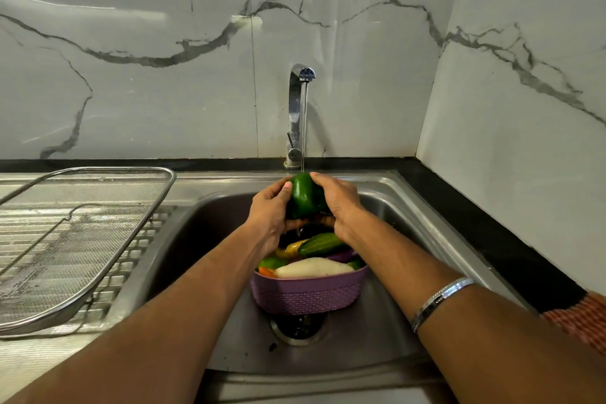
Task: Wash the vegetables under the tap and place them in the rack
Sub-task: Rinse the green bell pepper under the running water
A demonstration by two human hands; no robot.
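Both hands hold one green pepper over the sink, directly beneath the running tap: the left hand curls round its left side, the right hand round its right, fingers meeting underneath. The stream lands on the pepper's top. Below, a purple basket stands in the sink over the drain and holds the remaining vegetables, among them a cucumber and a pale white one. The mesh rack sits on the draining surface to the left, well apart from the pepper, with nothing seen in it. Risks, as judged: the pepper's wet, glossy skin may slip from the grip and drop onto the basket; water may drip across the surface during the carry leftward; runoff falls onto the unwashed vegetables; the basket sitting over the drain may slow drainage.
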